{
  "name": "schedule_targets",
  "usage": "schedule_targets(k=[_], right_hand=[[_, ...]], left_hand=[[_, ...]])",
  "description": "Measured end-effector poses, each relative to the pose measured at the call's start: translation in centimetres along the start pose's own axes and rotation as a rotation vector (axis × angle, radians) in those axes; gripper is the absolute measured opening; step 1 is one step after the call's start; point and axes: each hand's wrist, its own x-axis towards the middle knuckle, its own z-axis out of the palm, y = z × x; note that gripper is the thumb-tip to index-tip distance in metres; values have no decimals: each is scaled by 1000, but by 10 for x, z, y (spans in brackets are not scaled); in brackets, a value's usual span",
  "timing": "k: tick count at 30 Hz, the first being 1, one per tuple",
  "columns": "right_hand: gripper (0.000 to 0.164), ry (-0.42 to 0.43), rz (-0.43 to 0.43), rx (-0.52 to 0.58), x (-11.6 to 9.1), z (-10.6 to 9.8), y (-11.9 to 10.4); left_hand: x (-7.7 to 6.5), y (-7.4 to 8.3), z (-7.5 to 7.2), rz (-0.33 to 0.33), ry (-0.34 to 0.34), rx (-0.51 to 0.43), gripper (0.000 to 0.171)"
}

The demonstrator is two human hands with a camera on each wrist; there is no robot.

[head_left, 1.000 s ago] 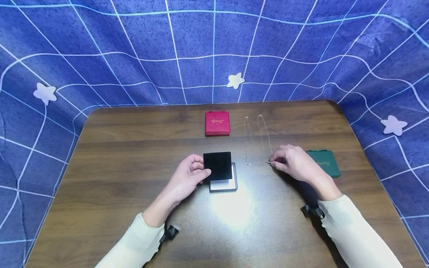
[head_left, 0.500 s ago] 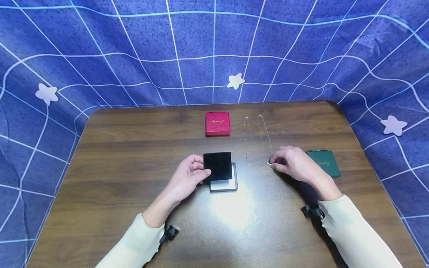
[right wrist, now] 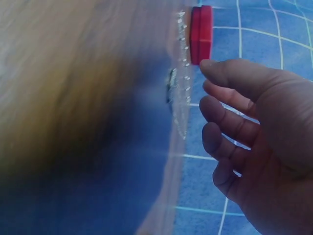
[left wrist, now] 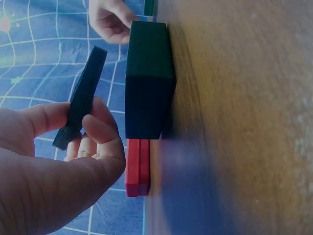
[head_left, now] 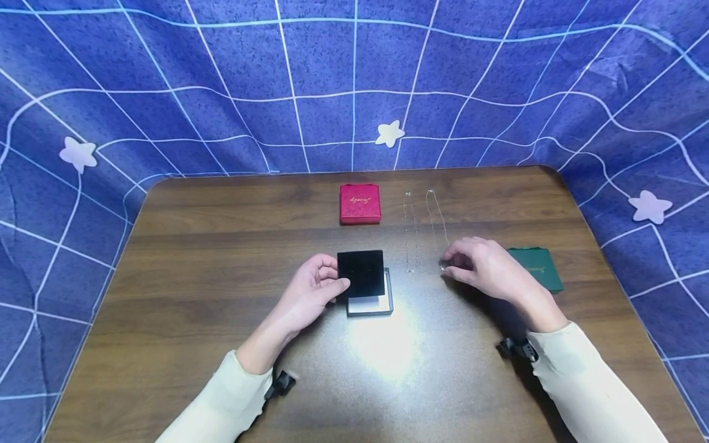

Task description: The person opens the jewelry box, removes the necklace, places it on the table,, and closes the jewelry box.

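Observation:
My left hand [head_left: 304,292] pinches a thin black square box insert [head_left: 361,274] between thumb and fingers. The insert is held up, partly covering a small open dark jewelry box [head_left: 390,292] with a pale inside. In the left wrist view the insert [left wrist: 80,100] stands apart from the box [left wrist: 149,81]. My right hand [head_left: 487,264] hovers with loosely bent fingers at the near end of a fine silver necklace [head_left: 441,220]. Its pendant [right wrist: 171,85] lies on the table, apart from the fingertips in the right wrist view. A second, beaded necklace [head_left: 416,237] lies stretched out just left of it.
A closed red jewelry box [head_left: 360,205] sits farther back on the brown wooden table [head_left: 221,246]. A green jewelry box [head_left: 536,269] lies to the right, partly behind my right hand. A blue curtain [head_left: 321,67] with white grid lines hangs beyond the table.
My right fingers have let go of the necklace's pendant and spread slightly, lifting a little off it. The pendant shifted slightly before that. My left hand holds the insert nearly still.

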Motion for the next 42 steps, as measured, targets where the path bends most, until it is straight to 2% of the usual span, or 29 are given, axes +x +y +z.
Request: schedule_targets(k=[8,16,29,42], right_hand=[[22,-15,35,88,7,-4,-16],[27,4,40,232,14,-6,-38],[29,5,35,361,24,11,-69],[28,-8,172,530,33,29,-91]], left_hand=[[1,2,1,0,-1,3,28],[2,5,2,4,-2,3,28],[1,7,6,-5,-9,11,28],[1,5,9,15,-28,-5,29]])
